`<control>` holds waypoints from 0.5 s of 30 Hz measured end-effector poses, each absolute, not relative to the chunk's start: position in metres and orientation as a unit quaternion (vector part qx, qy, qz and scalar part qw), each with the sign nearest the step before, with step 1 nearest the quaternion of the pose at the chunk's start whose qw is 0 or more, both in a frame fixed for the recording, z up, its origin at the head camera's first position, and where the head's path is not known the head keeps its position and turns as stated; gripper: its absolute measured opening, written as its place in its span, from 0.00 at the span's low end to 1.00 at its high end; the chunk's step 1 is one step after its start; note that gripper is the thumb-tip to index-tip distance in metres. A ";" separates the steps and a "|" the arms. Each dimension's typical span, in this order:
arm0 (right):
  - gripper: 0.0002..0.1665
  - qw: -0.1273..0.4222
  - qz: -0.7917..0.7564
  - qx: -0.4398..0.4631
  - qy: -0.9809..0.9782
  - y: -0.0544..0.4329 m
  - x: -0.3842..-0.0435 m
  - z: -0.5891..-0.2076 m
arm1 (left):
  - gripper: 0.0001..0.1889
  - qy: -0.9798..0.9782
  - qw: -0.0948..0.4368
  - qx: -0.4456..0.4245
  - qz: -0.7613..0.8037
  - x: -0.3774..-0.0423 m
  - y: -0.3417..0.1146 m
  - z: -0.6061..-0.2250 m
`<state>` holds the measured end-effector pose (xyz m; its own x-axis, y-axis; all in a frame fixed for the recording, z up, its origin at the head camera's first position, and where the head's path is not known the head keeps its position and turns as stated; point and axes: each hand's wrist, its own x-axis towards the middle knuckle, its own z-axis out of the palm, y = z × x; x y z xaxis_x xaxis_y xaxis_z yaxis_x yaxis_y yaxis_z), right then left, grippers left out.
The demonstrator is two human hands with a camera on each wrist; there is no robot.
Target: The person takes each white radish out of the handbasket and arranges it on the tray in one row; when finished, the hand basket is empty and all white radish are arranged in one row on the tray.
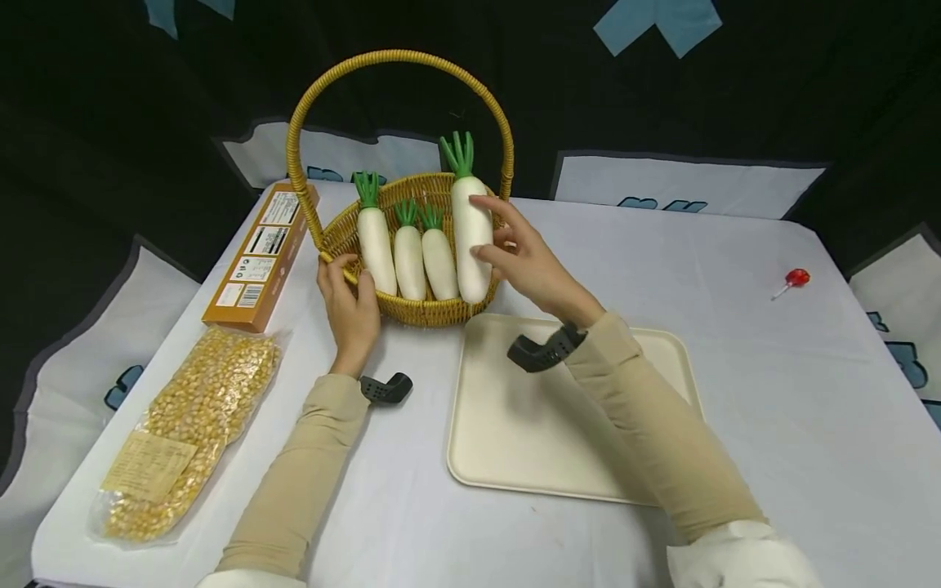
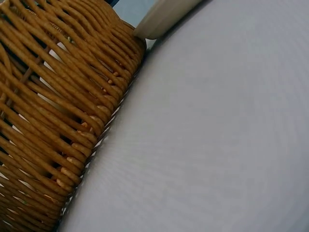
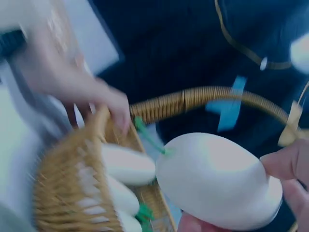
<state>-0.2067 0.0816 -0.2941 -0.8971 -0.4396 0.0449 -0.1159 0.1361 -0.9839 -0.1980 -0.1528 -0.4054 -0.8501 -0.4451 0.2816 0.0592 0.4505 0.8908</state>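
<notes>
A wicker basket (image 1: 422, 314) with a tall arched handle stands at the back of the table, and its woven side (image 2: 63, 96) fills the left of the left wrist view. My left hand (image 1: 351, 314) grips its rim at the front left. Along the basket's right side, my right hand (image 1: 525, 261) holds a large white radish (image 1: 470, 237) between thumb and fingers, green stalks up. The same radish (image 3: 207, 179) looms close in the right wrist view. Three other white radishes, among them a long one (image 1: 376, 249), lean side by side in the basket.
A beige tray (image 1: 500, 449) lies under my right forearm, just in front of the basket. To the left are an orange-brown box (image 1: 253, 257) and a clear bag of corn kernels (image 1: 198, 416). A red lollipop (image 1: 797, 278) lies far right.
</notes>
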 end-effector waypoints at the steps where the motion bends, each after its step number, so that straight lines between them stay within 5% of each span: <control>1: 0.34 0.126 -0.629 -0.188 0.744 0.086 -0.197 -0.295 | 0.19 -0.816 0.245 0.117 -0.511 -0.198 -0.153 -0.406; 15: 0.35 0.066 -0.552 -0.169 0.813 0.095 -0.080 -0.359 | 0.19 -0.819 0.248 0.114 -0.505 -0.197 -0.153 -0.405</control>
<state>-0.0805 0.0952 -0.3587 -0.9339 -0.3487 0.0796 -0.2026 0.3323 -0.9212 -0.1965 -0.1527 -0.4046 -0.8510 -0.4375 0.2906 0.0632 0.4639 0.8836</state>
